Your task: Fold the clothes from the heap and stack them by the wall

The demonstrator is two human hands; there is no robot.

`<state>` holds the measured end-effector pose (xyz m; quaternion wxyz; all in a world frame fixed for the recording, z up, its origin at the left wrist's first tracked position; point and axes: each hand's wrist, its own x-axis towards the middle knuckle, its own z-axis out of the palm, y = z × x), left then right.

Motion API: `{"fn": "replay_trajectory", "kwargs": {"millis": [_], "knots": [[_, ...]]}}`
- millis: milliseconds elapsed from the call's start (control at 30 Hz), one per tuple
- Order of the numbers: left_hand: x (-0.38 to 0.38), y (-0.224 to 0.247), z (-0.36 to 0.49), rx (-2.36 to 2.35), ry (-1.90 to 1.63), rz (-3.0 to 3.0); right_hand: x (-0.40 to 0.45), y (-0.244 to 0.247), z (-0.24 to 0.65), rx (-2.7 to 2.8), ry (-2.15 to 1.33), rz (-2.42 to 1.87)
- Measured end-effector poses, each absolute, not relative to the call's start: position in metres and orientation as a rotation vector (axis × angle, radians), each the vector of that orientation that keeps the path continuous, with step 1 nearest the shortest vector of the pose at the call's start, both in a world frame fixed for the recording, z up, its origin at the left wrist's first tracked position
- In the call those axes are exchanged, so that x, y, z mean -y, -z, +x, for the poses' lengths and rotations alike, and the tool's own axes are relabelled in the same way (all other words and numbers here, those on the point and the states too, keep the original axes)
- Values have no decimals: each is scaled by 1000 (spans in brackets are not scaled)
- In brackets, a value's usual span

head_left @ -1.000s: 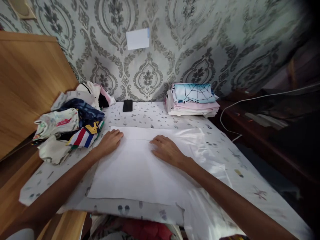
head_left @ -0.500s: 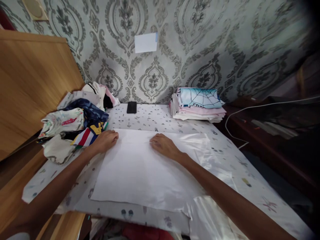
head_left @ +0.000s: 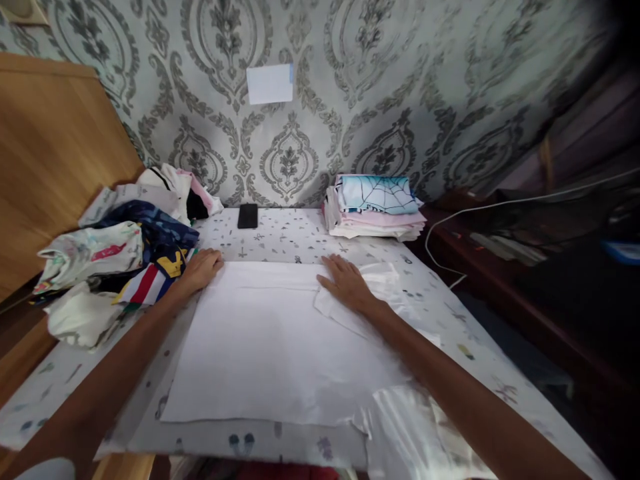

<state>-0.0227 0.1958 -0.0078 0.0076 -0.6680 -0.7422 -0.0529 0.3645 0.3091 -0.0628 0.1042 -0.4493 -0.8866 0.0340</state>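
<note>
A plain white garment [head_left: 250,353] lies spread flat over the table, with shiny, wrinkled white fabric [head_left: 400,427] along its right side. At its far left corner, my left hand [head_left: 202,268] has its fingers closed on the edge. My right hand [head_left: 346,283] rests palm down at the far right part, fingers apart and thumb out to the left. Beneath that hand a loose flap [head_left: 333,310] of the white fabric folds over the garment. The right side of the garment is partly hidden by my right forearm.
A loose heap of clothes [head_left: 120,243] lies to the left against a wooden panel [head_left: 55,167]. At the back stand a dark phone [head_left: 248,216] and a folded clothes stack [head_left: 375,207]. A white cable [head_left: 475,208] hangs on the right beside the patterned tablecloth [head_left: 290,243].
My right hand has shifted right and spread its fingers flat, and a flap of white fabric now shows under it. My left hand stays at the far left corner. The view has turned slightly right.
</note>
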Motion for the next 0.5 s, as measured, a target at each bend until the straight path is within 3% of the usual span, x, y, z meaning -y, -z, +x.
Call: {"fn": "replay_trajectory", "kwargs": {"millis": [167, 333, 500], "knots": [[-196, 2, 2, 2196, 212, -2049, -297, 51, 369, 2494, -78, -1182], [-187, -7, 53, 1791, 318, -2588, -265, 32, 347, 2641, -109, -799], [-159, -10, 100, 1708, 591, -2896, -247, 14, 303, 2819, -63, -787]]}}
